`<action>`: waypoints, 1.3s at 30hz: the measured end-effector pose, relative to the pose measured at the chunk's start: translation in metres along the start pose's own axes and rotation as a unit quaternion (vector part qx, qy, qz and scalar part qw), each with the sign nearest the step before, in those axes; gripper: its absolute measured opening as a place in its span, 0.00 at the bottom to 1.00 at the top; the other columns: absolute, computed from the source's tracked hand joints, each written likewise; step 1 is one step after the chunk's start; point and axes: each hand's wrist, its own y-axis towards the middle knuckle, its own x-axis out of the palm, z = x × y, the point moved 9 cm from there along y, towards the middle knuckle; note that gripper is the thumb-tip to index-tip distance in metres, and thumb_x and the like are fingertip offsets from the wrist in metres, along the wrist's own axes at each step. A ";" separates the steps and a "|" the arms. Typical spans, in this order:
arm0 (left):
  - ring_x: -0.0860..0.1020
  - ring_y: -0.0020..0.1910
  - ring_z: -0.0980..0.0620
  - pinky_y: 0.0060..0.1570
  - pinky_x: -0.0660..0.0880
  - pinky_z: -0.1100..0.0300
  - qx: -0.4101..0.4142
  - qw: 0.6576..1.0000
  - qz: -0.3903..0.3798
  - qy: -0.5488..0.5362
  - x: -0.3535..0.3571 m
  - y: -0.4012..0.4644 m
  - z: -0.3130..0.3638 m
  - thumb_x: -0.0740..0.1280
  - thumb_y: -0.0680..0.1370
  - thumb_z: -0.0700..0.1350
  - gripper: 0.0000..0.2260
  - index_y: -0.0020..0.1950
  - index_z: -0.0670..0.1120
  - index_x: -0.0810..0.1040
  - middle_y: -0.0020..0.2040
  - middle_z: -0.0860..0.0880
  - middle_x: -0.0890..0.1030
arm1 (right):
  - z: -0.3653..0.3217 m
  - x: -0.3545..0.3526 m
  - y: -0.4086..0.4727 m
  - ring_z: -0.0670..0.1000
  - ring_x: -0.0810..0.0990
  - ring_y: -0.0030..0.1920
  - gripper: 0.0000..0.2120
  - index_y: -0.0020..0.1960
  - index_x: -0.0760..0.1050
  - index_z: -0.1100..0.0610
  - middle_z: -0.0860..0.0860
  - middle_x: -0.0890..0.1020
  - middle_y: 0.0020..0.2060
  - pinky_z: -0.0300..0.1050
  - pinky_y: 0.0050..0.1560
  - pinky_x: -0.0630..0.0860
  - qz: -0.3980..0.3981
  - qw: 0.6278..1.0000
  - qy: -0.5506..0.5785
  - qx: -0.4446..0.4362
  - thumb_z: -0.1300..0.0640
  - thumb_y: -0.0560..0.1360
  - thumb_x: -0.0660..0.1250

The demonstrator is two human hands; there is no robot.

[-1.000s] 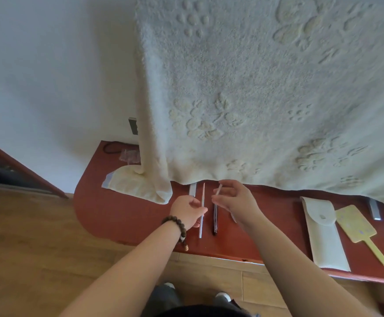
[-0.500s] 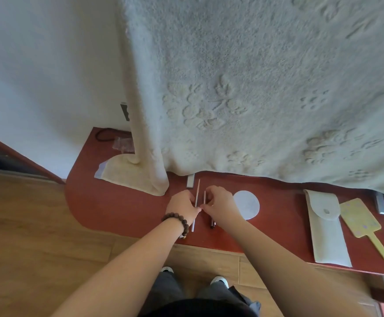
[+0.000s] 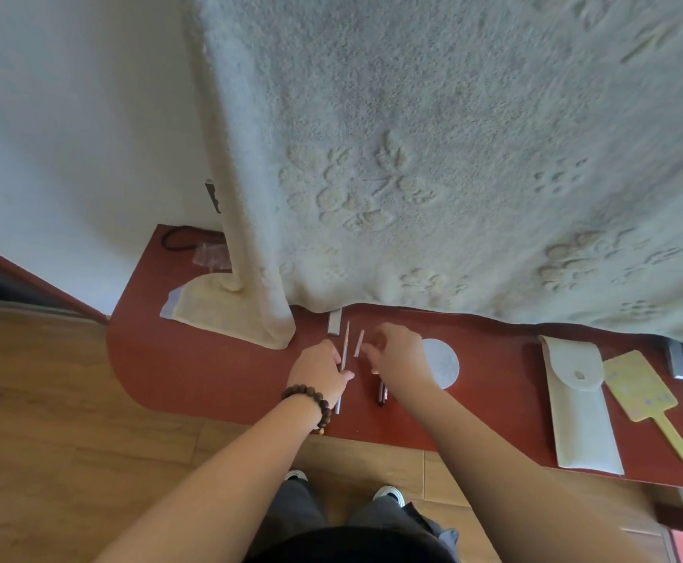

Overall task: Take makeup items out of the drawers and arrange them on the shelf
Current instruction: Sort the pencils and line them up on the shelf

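On the red shelf [image 3: 193,371], under the hanging towel [image 3: 433,156]:
step: lining up slim makeup pencils side by side.
left hand [image 3: 321,373]: fingers curled on the long pencil [image 3: 345,351].
right hand [image 3: 399,359]: fingers loosely bent just right of the short stick [image 3: 359,343]; pinch unclear.
dark pencil [image 3: 381,396]: partly under the right palm.
next: likely set parallel, release.
pouch [image 3: 579,412]: flap closed, contents hidden.

Soft daylight, mild motion blur, wide-angle bending at edges.

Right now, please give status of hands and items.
Left hand holds long pencil. Right hand over dark pencil, grip unclear. Round pad close beside.
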 end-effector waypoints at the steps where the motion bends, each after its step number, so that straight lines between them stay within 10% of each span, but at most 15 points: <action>1: 0.76 0.43 0.51 0.43 0.73 0.60 0.003 1.000 0.001 -0.004 0.000 0.000 -0.001 0.72 0.73 0.49 0.11 0.48 0.46 0.75 0.48 0.49 0.79 | 0.006 -0.007 0.000 0.57 0.81 0.47 0.13 0.56 0.75 0.59 0.56 0.80 0.48 0.50 0.50 0.77 0.013 1.000 0.014 0.013 0.53 0.74 0.68; 21: 0.76 0.40 0.55 0.40 0.72 0.63 0.029 0.997 0.059 -0.052 -0.025 -0.017 0.000 0.70 0.75 0.46 0.04 0.47 0.48 0.77 0.38 0.56 0.75 | -0.004 -0.001 -0.014 0.57 0.77 0.51 0.11 0.59 0.68 0.61 0.57 0.71 0.58 0.45 0.38 0.67 0.031 0.976 -0.214 -0.026 0.60 0.78 0.63; 30: 0.78 0.39 0.56 0.42 0.76 0.61 0.044 0.994 0.042 -0.095 -0.021 -0.028 0.008 0.71 0.74 0.45 0.05 0.42 0.52 0.76 0.38 0.56 0.78 | -0.005 -0.007 -0.007 0.59 0.75 0.56 0.16 0.61 0.67 0.62 0.60 0.73 0.57 0.47 0.48 0.73 0.015 0.966 -0.256 0.025 0.68 0.74 0.61; 35: 0.78 0.39 0.57 0.41 0.73 0.66 0.042 0.991 0.031 -0.120 -0.022 -0.034 0.008 0.71 0.74 0.44 0.06 0.41 0.53 0.75 0.37 0.57 0.77 | 0.002 -0.008 -0.001 0.58 0.78 0.50 0.13 0.58 0.70 0.59 0.57 0.77 0.51 0.47 0.42 0.72 0.012 0.988 -0.153 0.020 0.66 0.74 0.62; 39: 0.77 0.41 0.59 0.41 0.70 0.70 0.046 0.987 0.018 -0.153 -0.028 -0.035 0.015 0.71 0.74 0.47 0.04 0.45 0.49 0.78 0.41 0.54 0.79 | 0.008 -0.024 -0.009 0.54 0.81 0.45 0.14 0.56 0.75 0.56 0.52 0.79 0.44 0.43 0.40 0.79 0.019 0.980 0.195 0.030 0.63 0.71 0.69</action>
